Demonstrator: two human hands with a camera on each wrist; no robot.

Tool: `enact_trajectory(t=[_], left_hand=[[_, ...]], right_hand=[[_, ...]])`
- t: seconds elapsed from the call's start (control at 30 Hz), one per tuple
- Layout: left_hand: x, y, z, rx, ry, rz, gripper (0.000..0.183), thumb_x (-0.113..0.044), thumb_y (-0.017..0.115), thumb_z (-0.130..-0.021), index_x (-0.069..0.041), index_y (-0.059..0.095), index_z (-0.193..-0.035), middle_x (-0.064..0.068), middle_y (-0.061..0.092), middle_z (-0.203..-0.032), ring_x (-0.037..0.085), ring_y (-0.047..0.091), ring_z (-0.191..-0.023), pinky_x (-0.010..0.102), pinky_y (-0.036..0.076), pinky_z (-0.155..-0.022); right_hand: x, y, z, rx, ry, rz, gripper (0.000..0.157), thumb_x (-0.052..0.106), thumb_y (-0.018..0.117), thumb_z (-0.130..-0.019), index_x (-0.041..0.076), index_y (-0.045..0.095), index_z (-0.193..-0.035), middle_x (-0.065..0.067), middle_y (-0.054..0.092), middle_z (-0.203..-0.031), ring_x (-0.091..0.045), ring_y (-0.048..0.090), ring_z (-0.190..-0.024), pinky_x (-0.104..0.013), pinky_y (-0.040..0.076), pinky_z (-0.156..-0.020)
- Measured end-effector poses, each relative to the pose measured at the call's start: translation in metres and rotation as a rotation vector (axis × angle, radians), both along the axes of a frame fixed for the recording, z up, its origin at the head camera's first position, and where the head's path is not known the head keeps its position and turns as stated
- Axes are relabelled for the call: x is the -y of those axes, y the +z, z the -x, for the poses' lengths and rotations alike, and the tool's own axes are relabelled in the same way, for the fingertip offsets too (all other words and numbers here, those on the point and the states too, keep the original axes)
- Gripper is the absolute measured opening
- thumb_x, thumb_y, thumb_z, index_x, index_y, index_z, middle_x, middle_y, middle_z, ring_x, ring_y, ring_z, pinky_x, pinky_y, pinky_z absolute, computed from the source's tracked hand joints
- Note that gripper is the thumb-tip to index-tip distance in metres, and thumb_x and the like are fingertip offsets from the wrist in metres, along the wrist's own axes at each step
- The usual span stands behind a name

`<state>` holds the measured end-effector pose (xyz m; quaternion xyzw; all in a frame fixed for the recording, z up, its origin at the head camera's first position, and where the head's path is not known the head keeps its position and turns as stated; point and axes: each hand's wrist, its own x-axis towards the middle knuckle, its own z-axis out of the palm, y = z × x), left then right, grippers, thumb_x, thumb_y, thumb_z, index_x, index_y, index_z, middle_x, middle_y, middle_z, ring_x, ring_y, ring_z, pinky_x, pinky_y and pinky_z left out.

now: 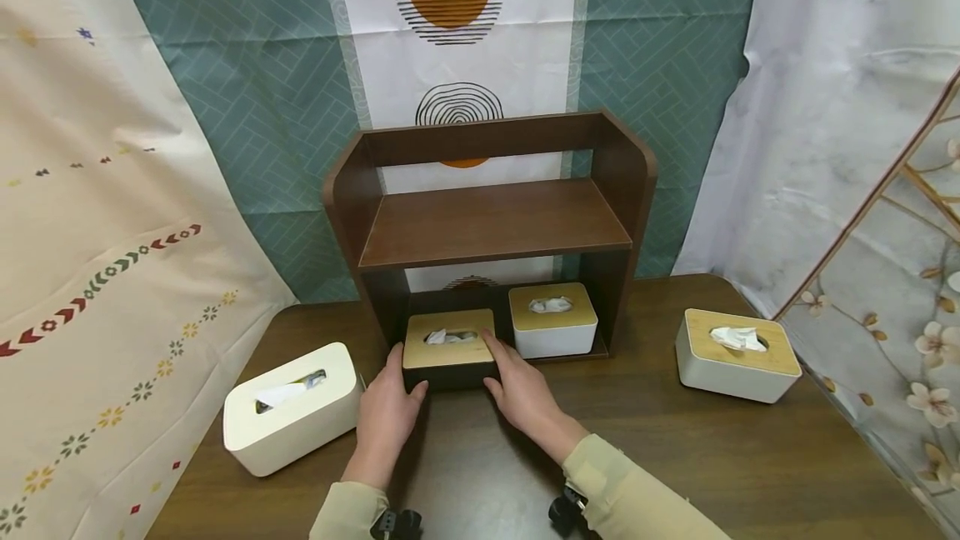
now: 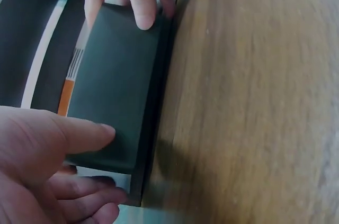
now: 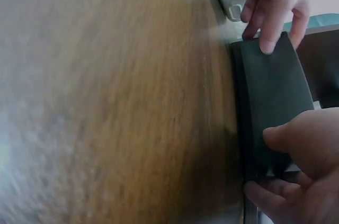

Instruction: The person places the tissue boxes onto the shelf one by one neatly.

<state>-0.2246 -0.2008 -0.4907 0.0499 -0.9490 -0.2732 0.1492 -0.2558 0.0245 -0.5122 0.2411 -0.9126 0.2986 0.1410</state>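
A black tissue box (image 1: 448,377) with a light wooden lid and a white tissue in its slot sits at the front left of the shelf's lower level. My left hand (image 1: 385,415) holds its left end, and my right hand (image 1: 527,394) holds its right end. In the left wrist view, the left thumb lies on the dark front face (image 2: 114,75) and the other fingers are round the end. The right wrist view shows my right hand (image 3: 318,147) likewise, thumb on the front. Beside it stands a white tissue box (image 1: 557,339) with a wooden lid.
The brown two-level shelf (image 1: 495,223) stands at the table's back, before a patterned curtain (image 1: 277,107). An all-white tissue box (image 1: 292,432) lies angled at the left, near my left hand. Another white tissue box (image 1: 731,375) with a wooden lid rests on the table (image 1: 637,440) at right.
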Motion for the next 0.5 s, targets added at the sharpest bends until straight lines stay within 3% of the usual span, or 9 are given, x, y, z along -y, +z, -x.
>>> enact_trajectory(t=[0.27, 0.4, 0.5], left_hand=[[0.001, 0.001, 0.004, 0.012, 0.046, 0.041, 0.065, -0.013, 0.086, -0.096, 0.012, 0.056, -0.147, 0.038, 0.072, -0.122, 0.056, 0.074, -0.1, 0.067, 0.059, -0.087], [0.0, -0.001, 0.008, 0.007, 0.054, 0.037, 0.062, -0.014, 0.087, -0.095, 0.012, 0.058, -0.143, 0.038, 0.073, -0.119, 0.056, 0.074, -0.099, 0.067, 0.059, -0.086], [0.0, -0.002, 0.011, 0.007, 0.063, 0.042, 0.06, -0.016, 0.087, -0.096, 0.013, 0.059, -0.14, 0.038, 0.074, -0.117, 0.056, 0.074, -0.099, 0.066, 0.059, -0.085]], right_hand=[[-0.001, -0.019, 0.015, -0.179, 0.004, 0.031, 0.091, 0.006, 0.089, -0.093, 0.01, 0.039, -0.169, -0.027, 0.071, -0.134, -0.039, 0.076, -0.106, -0.055, 0.062, -0.077], [0.001, -0.025, 0.02, -0.226, -0.036, 0.039, 0.095, 0.006, 0.091, -0.091, 0.015, 0.039, -0.169, -0.022, 0.075, -0.121, -0.035, 0.077, -0.094, -0.055, 0.061, -0.069], [0.005, -0.023, 0.019, -0.241, -0.067, 0.044, 0.092, 0.002, 0.09, -0.09, 0.013, 0.042, -0.167, -0.021, 0.076, -0.115, -0.034, 0.076, -0.087, -0.053, 0.06, -0.066]])
